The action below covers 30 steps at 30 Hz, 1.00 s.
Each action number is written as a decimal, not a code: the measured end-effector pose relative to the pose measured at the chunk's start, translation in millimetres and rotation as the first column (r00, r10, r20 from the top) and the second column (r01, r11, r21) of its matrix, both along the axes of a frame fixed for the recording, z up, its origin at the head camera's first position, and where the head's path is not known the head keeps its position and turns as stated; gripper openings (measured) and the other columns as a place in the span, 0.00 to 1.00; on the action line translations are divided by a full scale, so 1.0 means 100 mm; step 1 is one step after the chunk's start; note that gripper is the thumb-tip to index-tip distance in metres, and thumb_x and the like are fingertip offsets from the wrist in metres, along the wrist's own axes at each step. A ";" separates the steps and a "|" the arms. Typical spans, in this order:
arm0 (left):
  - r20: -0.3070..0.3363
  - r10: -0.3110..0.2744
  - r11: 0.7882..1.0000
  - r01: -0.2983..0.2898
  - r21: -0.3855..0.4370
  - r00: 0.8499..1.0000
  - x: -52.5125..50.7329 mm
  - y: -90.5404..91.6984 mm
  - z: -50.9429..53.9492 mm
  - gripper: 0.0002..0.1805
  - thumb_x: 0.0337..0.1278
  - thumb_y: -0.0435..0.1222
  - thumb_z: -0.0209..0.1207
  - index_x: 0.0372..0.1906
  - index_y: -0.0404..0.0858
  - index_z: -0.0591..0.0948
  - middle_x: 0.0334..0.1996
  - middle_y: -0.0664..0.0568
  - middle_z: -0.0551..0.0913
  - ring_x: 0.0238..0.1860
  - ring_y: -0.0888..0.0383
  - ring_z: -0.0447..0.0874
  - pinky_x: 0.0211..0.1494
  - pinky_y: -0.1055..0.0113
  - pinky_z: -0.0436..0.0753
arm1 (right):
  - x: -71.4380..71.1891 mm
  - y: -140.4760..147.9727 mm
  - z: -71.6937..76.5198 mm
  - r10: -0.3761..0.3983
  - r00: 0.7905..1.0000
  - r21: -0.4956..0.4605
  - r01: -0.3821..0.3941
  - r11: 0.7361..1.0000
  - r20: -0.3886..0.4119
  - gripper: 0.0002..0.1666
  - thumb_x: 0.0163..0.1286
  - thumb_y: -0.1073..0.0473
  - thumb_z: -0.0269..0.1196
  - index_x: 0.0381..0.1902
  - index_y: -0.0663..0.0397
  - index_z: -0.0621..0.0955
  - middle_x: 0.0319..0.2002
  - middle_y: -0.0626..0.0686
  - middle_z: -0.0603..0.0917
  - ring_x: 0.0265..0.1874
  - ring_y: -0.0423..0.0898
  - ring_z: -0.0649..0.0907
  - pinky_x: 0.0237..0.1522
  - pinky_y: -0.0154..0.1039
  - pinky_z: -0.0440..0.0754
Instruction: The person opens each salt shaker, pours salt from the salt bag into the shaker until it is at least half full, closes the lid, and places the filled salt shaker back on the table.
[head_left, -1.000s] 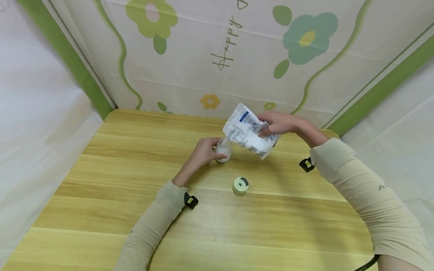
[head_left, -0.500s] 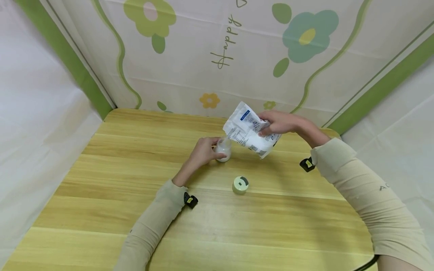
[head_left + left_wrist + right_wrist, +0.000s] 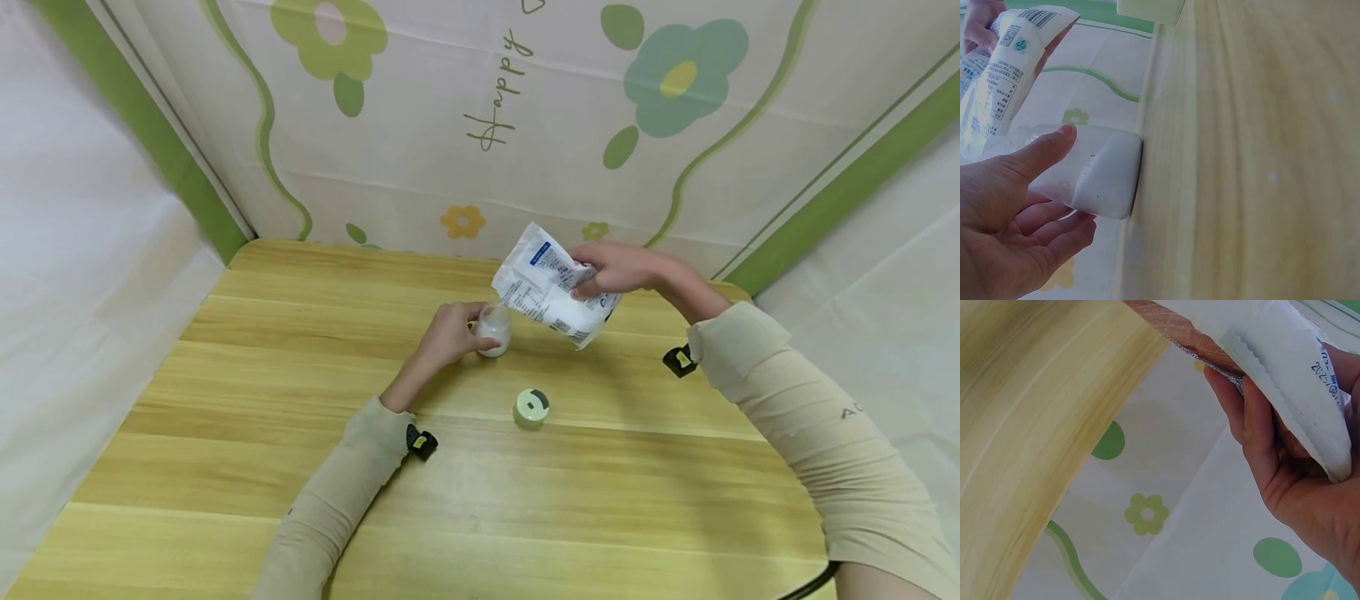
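Observation:
My left hand point(image 3: 447, 335) grips a small clear jar point(image 3: 498, 327) standing upright on the table, thumb on the near side. In the left wrist view, white powdery or grainy stuff point(image 3: 1110, 181) fills the jar's lower part with a sloping surface. Above it, my right hand point(image 3: 621, 268) holds a printed white plastic bag point(image 3: 547, 292), tilted so that its open corner hangs at the jar's mouth. The right wrist view has the bag point(image 3: 1291, 375) lying between thumb and fingers. A round pale-green lid point(image 3: 532, 406) with a dark patch lies nearer me.
The wooden table point(image 3: 465, 500) reaches back to a white curtain point(image 3: 420, 167) with flower prints. More white cloth point(image 3: 82, 250) hangs at the left and right sides. A dark cable point(image 3: 813, 581) runs under the right arm.
Both hands, the jar and the bag stay almost in place. The upper part of the jar looks clearer now, with less white in it than a second ago.

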<state>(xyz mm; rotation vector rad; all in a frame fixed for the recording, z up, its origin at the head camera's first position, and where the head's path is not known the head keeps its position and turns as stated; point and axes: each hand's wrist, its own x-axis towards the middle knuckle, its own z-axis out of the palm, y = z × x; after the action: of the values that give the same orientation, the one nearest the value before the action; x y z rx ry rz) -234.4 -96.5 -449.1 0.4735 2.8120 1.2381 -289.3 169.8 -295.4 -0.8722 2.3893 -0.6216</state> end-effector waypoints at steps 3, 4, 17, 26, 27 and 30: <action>0.004 0.000 1.000 0.000 -0.006 1.000 -0.01 0.01 0.01 0.35 0.47 0.42 0.76 0.62 0.35 0.80 0.52 0.43 0.87 0.55 0.47 0.86 0.57 0.59 0.84 | 0.00 0.00 0.01 0.003 1.000 0.004 -0.003 1.000 -0.001 0.25 0.66 0.65 0.62 0.61 0.64 0.75 0.47 0.61 0.84 0.37 0.49 0.87 0.39 0.42 0.86; 0.006 0.000 1.000 0.000 -0.008 1.000 -0.01 0.01 0.01 0.35 0.47 0.42 0.76 0.62 0.35 0.80 0.52 0.43 0.87 0.55 0.48 0.86 0.57 0.59 0.84 | 0.00 0.00 0.02 0.006 1.000 0.005 -0.006 1.000 -0.002 0.26 0.66 0.65 0.62 0.61 0.64 0.74 0.47 0.61 0.84 0.37 0.49 0.87 0.39 0.42 0.86; 0.000 0.002 1.000 -0.002 -0.004 1.000 -0.03 0.04 -0.01 0.34 0.47 0.42 0.76 0.61 0.35 0.80 0.52 0.43 0.87 0.54 0.48 0.86 0.56 0.59 0.85 | -0.02 0.00 0.02 0.020 1.000 0.023 -0.019 1.000 -0.013 0.27 0.65 0.65 0.62 0.62 0.65 0.74 0.47 0.61 0.84 0.37 0.49 0.87 0.39 0.43 0.86; -0.001 0.000 1.000 0.000 -0.001 1.000 -0.02 0.06 0.01 0.34 0.47 0.41 0.76 0.61 0.35 0.80 0.52 0.43 0.87 0.54 0.48 0.86 0.56 0.59 0.85 | -0.02 0.00 0.03 0.022 0.999 0.043 -0.020 0.999 -0.030 0.26 0.65 0.65 0.62 0.61 0.64 0.75 0.47 0.61 0.84 0.37 0.49 0.87 0.39 0.42 0.86; -0.002 -0.002 1.000 0.002 -0.001 1.000 -0.02 0.06 0.01 0.34 0.47 0.41 0.76 0.61 0.35 0.80 0.52 0.43 0.87 0.54 0.48 0.86 0.55 0.59 0.85 | -0.02 0.01 0.04 0.021 0.999 0.044 -0.020 0.999 -0.030 0.26 0.65 0.65 0.62 0.61 0.64 0.75 0.47 0.61 0.84 0.37 0.49 0.87 0.39 0.42 0.86; -0.003 -0.006 1.000 0.006 -0.001 1.000 -0.02 0.06 0.01 0.34 0.47 0.41 0.76 0.61 0.35 0.80 0.51 0.43 0.87 0.54 0.48 0.86 0.55 0.59 0.85 | -0.02 0.01 0.04 0.021 0.999 0.044 -0.020 0.999 -0.027 0.25 0.65 0.65 0.62 0.60 0.65 0.75 0.46 0.61 0.84 0.37 0.49 0.86 0.39 0.42 0.86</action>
<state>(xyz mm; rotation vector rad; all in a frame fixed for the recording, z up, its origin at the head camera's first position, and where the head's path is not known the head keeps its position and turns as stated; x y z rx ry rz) -236.2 -90.7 -447.7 0.4837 2.8111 1.2359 -291.3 170.8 -291.8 -0.8914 2.4061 -0.5511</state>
